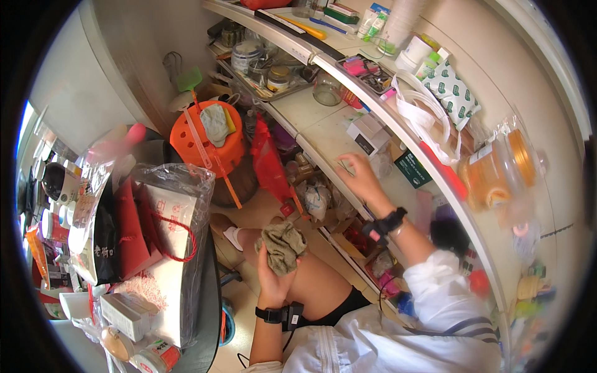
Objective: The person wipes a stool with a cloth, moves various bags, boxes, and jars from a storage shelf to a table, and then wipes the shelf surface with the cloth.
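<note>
A crumpled olive-green cloth (283, 244) rests in my left hand (273, 280), whose fingers wrap round it above my thigh. My right hand (362, 179) reaches over the front edge of the middle shelf (320, 130). Its fingers are curled toward the thumb; a tiny dark thing seems to lie between their tips, too small to name. Closest to that hand on the shelf is a small white box (368, 133), with a dark green box (413, 169) farther right. Both my wrists wear black straps with small devices.
An orange stool (205, 140) with a grey cloth (214, 124) stands ahead, beside a red bag (270, 161). At left, a table carries a red paper bag (134, 230) and a plastic-wrapped package (177, 273). A glass jar (327, 89) and a tray of jars (273, 87) occupy the shelves.
</note>
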`<state>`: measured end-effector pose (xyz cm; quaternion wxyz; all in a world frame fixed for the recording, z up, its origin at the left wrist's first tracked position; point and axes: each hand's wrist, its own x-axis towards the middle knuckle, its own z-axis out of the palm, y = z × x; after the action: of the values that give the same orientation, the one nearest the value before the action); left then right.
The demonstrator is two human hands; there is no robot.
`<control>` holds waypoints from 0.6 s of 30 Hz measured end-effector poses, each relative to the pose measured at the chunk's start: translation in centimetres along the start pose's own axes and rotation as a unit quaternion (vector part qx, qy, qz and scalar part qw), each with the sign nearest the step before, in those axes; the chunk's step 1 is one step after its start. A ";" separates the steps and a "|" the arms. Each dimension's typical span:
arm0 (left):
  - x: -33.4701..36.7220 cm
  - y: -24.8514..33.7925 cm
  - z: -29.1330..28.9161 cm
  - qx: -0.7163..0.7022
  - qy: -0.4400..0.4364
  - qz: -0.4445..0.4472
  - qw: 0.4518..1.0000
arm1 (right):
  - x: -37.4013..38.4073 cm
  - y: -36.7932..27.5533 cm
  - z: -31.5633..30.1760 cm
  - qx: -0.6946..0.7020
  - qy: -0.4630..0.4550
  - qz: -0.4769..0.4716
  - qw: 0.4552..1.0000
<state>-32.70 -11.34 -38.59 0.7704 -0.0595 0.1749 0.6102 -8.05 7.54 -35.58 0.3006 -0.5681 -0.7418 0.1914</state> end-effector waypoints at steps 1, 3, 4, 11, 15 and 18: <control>0.1 0.0 0.1 0.000 0.003 0.000 1.000 | 1.2 4.2 0.5 -0.062 0.026 0.000 0.998; 0.1 -0.1 0.6 0.009 0.039 -0.011 0.999 | 3.7 8.7 0.8 -0.171 0.034 0.074 0.982; 0.3 0.0 0.7 0.009 0.043 -0.009 0.999 | 4.9 9.1 0.7 -0.168 0.030 0.073 0.983; 1.3 0.0 0.0 0.002 0.023 -0.017 1.000 | 12.2 13.7 -0.2 -0.238 0.042 0.088 0.966; 0.8 0.4 0.4 0.039 0.050 -0.001 0.998 | 13.7 15.9 1.7 -0.259 0.058 0.074 0.961; 0.6 0.5 -0.5 0.088 0.049 0.021 0.995 | 12.2 12.3 1.6 -0.291 0.038 0.040 0.955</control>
<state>-33.13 -10.84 -39.18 0.7500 -0.0175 0.2666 0.6050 -2.29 22.82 -41.69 0.1428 -0.6673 -0.7298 -0.0424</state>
